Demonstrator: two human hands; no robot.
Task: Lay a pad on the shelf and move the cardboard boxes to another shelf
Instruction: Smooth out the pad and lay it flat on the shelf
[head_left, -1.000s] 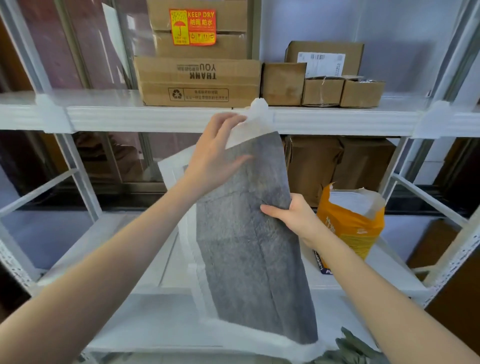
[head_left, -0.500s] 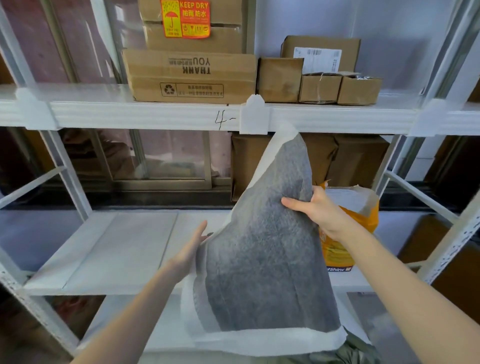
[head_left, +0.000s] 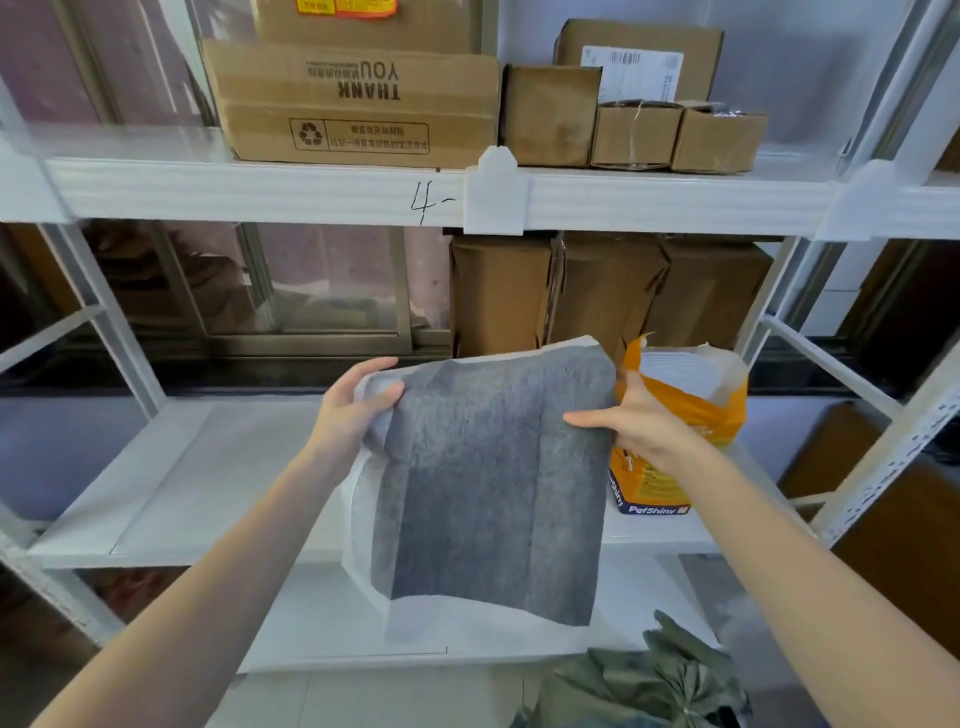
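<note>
Grey absorbent pad with a white fabric border (head_left: 488, 483) hangs in front of me, held up by its two top corners over the white metal middle shelf (head_left: 208, 467) where I mean to lay it. My left hand (head_left: 353, 410) pinches the upper left corner, thumb on the grey face and fingers curled behind the border; my right hand (head_left: 623, 421) grips the upper right edge, index finger stretched across the front. I hold it by the corners so that it opens to full width and hangs flat, though fold creases show down its face. Its lower edge drops below the shelf's front lip, so I judge it must be lifted and carried in over the board before it can lie down.

Just behind my right hand stands the torn-open orange pad bag (head_left: 685, 415), on the same shelf. Tall brown cardboard boxes (head_left: 608, 291) stand at the back of this shelf, and flatter brown cartons (head_left: 353, 98) sit on the upper shelf marked "4-"; none has been moved yet, I judge. A crumpled olive-green cloth (head_left: 649, 680) lies at the bottom of the view.
</note>
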